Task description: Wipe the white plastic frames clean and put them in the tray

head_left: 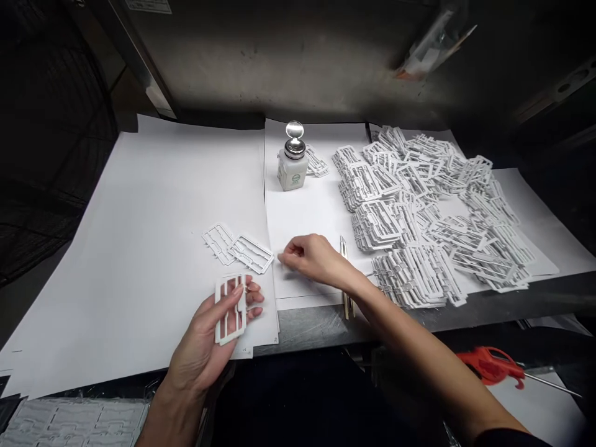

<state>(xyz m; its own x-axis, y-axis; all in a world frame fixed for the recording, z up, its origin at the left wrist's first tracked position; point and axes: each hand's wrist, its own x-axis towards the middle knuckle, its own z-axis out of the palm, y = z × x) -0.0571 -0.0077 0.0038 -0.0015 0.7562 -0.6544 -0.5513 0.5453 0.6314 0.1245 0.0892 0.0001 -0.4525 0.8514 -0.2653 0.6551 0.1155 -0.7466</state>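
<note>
My left hand (198,347) is closed on a white plastic frame (231,338) with several slots, thumb across its front and fingers behind; whether others are stacked under it I cannot tell. Just beyond it, two similar white frames (252,253) overlap on the white paper. To their right, my right hand (310,256) hovers low over the paper with fingers curled in a pinch. Anything between those fingertips is hidden. A pair of tweezers (343,247) lies partly under the right forearm.
Stacked and loose white frames (410,273) cover the paper's right side. A white pump bottle (292,172) with its metal lid raised stands behind my right hand. Below the table edge at right is a red air blow gun (493,365). A tray of frames (74,422) sits lower left.
</note>
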